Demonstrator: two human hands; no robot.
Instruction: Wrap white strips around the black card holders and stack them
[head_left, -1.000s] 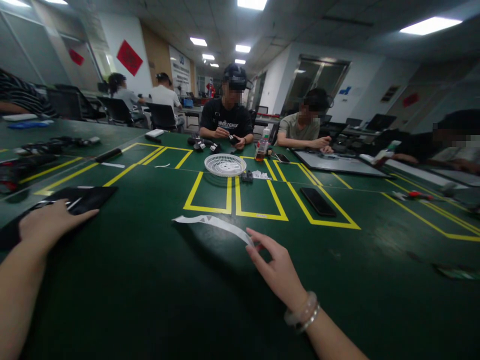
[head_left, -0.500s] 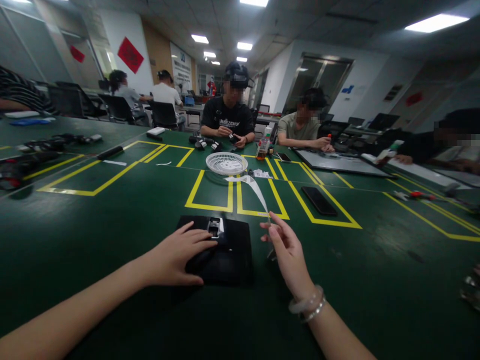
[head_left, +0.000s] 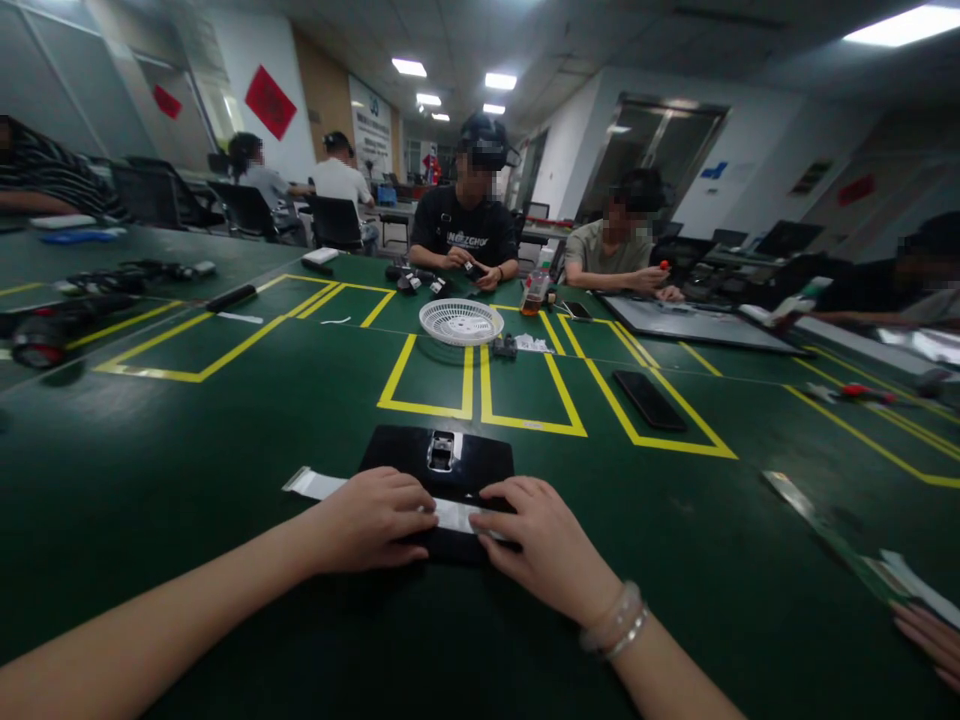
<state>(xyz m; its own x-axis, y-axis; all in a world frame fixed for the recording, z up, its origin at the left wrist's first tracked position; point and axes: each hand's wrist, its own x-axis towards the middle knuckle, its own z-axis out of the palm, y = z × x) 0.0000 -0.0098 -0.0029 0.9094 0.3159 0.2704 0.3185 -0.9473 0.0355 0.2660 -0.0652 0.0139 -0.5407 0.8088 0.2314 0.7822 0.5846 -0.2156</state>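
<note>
The white strip (head_left: 454, 514) lies across a black plate (head_left: 390, 458) on the green table (head_left: 225, 450), directly in front of the person. Its left end sticks out past the plate. Next, a stretch vanishes under the left hand (head_left: 382, 520), whose bent fingers are drawn in narrow and hold the strip. A short middle piece shows between the hands. The right end is covered by the right hand (head_left: 529, 525), likewise narrow and holding the strip. Where the thumbs press is hard to make out. Both hands block the sides of the plate's near part. At the right edge, another person's hand (head_left: 930, 640) is cut off, beside a long greenish piece (head_left: 825, 530), too blurred to identify.

Around these, from the left: a blurred dark object (head_left: 41, 335) with a red part; dark tangled cables (head_left: 139, 277); a black rod (head_left: 231, 298); a white basket (head_left: 461, 324) beyond the plate; a bottle (head_left: 535, 290); a black phone (head_left: 649, 400), inside yellow tape lines (head_left: 679, 440).
</note>
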